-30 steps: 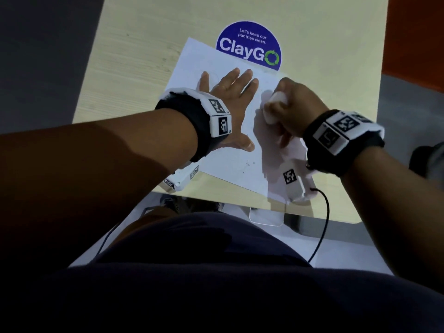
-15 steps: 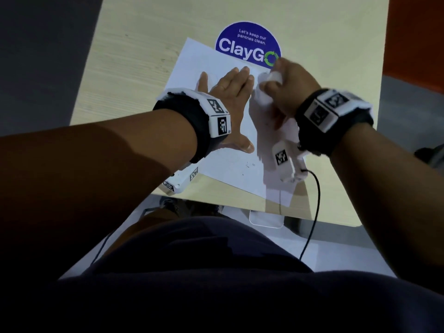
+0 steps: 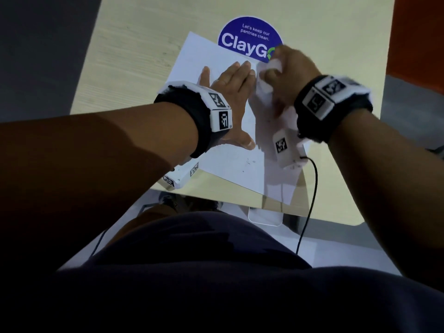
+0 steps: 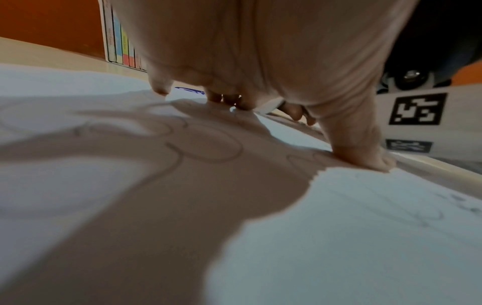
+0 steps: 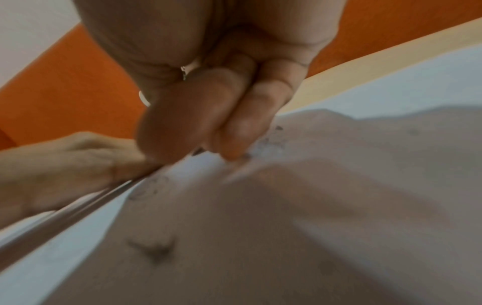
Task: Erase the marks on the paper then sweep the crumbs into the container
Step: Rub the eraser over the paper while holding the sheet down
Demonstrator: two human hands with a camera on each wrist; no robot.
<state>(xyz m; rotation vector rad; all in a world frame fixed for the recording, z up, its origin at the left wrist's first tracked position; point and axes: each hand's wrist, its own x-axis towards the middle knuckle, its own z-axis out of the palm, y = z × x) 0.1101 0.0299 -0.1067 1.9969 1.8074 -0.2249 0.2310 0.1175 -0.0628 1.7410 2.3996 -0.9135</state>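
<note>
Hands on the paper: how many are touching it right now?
2. The left hand lies flat with fingers spread on the middle of the paper. The right hand grips a white eraser at the sheet's far right edge, beside the blue sticker.

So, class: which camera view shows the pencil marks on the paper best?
The left wrist view: looping pencil marks show plainly on the paper under the left hand. The head view shows only faint specks; the right wrist view is blurred, showing smudges.

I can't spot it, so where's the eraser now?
In the head view, the eraser is gripped in the right hand at the paper's far edge, beside the blue sticker.
</note>
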